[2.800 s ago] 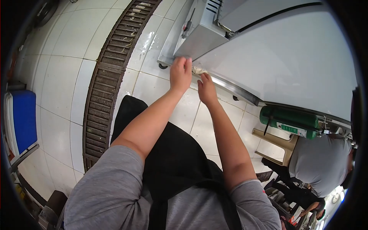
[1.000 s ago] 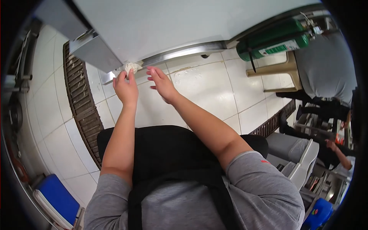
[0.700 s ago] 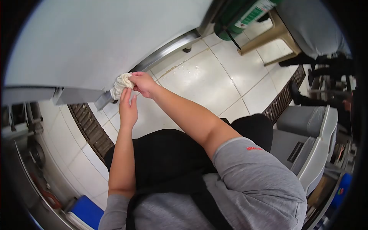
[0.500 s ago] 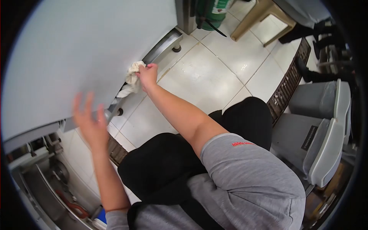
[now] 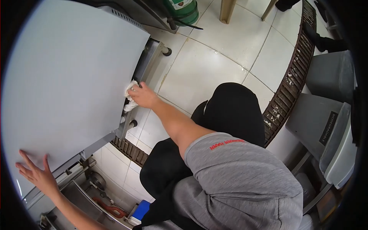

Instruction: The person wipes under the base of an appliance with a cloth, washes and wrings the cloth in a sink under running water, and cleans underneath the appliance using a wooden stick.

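Note:
A white cloth is bunched in my right hand, whose fingers are closed on it at the edge of a large pale panel. Part of the cloth trails down along the metal frame beside that edge. My left hand lies with spread fingers against the panel near its lower left corner, holding nothing. Under the panel, the frame stands on feet with black ends.
A brown drain grate curves across the white tiled floor. Grey bins, one labelled BIODEGRADABLE, stand at the right. A green cylinder is at the top. Below left, a metal shelf holds an orange hose and a blue object.
My left hand has moved down and left onto the panel. My right hand, still gripping the cloth, sits lower along the panel's edge. The view has shifted.

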